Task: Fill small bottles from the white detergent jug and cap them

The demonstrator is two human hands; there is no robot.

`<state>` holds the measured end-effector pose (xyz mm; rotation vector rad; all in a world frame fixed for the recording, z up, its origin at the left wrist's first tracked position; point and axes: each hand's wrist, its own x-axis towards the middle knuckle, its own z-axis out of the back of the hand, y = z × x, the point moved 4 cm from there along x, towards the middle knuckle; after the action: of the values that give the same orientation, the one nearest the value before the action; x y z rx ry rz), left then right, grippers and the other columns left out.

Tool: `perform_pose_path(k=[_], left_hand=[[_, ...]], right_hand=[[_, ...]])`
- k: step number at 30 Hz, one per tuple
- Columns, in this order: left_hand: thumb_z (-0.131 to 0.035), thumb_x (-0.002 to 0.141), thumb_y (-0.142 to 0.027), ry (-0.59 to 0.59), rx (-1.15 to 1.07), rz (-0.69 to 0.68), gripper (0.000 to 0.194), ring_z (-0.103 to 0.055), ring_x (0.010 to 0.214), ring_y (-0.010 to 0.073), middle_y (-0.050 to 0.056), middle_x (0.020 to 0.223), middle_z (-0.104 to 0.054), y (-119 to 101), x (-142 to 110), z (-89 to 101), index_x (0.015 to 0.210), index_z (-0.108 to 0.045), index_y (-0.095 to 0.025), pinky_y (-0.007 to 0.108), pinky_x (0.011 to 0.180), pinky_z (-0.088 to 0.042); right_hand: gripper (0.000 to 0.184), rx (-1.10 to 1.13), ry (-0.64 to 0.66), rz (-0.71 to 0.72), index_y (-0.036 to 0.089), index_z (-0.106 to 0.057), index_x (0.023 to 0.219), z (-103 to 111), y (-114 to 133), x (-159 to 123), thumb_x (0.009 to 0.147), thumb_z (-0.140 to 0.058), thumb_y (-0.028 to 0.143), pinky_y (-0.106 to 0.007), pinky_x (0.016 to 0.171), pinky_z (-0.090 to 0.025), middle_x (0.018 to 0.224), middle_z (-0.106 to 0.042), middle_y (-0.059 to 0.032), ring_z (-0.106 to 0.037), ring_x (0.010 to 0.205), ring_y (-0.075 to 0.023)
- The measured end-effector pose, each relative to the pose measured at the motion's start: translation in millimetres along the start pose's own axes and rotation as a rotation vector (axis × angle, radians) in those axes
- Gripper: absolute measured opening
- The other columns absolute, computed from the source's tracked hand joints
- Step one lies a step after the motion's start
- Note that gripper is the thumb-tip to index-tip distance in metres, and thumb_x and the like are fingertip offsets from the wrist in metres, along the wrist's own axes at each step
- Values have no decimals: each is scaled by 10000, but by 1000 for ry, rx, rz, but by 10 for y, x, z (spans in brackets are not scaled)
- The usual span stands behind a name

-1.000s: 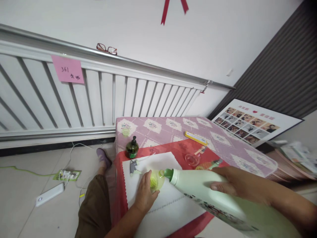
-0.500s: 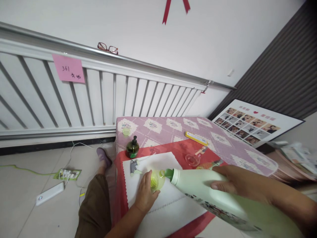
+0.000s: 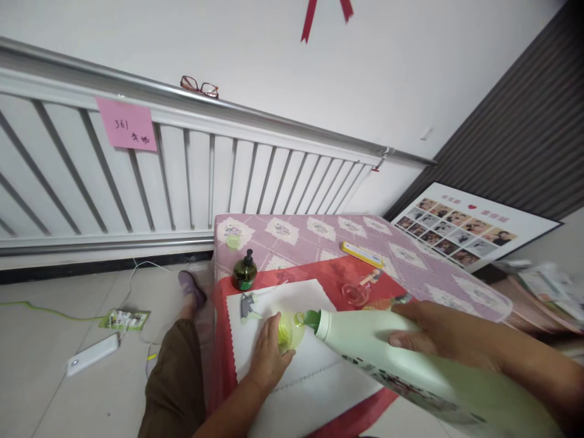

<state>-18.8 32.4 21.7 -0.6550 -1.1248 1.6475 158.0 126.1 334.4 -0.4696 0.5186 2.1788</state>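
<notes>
Holding small yellow-green bottle (image 3: 292,334) at 6 o'clock in view, with curled fingers of left hand (image 3: 269,353); gripping large pale-green bottle (image 3: 365,336) with right hand (image 3: 426,334), green spout (image 3: 312,319) at small bottle's 3 o'clock.

The bottle (image 3: 365,336) is right of the container (image 3: 294,331), the pump dispenser (image 3: 245,275) behind-left on the table (image 3: 408,255) (before the radiator (image 3: 223,164)).

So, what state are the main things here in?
Large light-green bottle, tilted, uncapped, in the right hand
Small yellow-green bottle, open-necked, in the left hand
Dark-green pump bottle, upright, pump head on
Pink note, stuck to the radiator
Eyeglasses, resting up by the radiator
Power strip, plugs inserted
</notes>
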Motion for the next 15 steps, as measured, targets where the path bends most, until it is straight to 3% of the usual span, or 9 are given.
perform_pose_path(k=[8,15], left_hand=[[-626,713,-248,15,6,16,826,-335,1422,271,140,1521,-386,9,5,1,1464,-299,-143,391,1201,-260],[-614,717,-234,7,-1,22,815,-334,1421,270,143,1521,-384,-14,5,24,1464,-307,-116,391,1201,-260]], right_hand=[[443,-10,36,-24,255,-708,919,3,-19,10,838,-506,640,-371,796,-525,1020,-753,-89,-689,946,-310],[467,-21,52,-27,280,-715,1012,-13,-44,25,833,-504,656,-358,817,-536,1046,-756,-68,-693,971,-305]])
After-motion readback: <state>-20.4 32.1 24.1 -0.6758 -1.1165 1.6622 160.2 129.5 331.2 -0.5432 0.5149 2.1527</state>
